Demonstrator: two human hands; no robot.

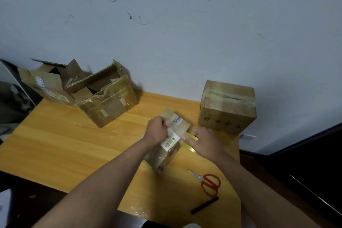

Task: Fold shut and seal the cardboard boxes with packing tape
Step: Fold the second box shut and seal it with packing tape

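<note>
A small cardboard box [166, 152] with a barcode label and clear tape on it lies in the middle of the wooden table [74, 144]. My left hand [156, 129] curls over its top near the far end, fingers pinching at the tape there. Beside the box's right edge, my right hand [202, 141] holds a yellowish roll of packing tape [191, 138], mostly hidden under the fingers. A strip of tape seems to run from the roll to the box top.
Two open, torn boxes [103, 98] stand at the back left against the wall. A taped-shut box [227, 107] sits at the back right. Red-handled scissors [209, 183] and a black marker [204, 205] lie near the table's front right edge.
</note>
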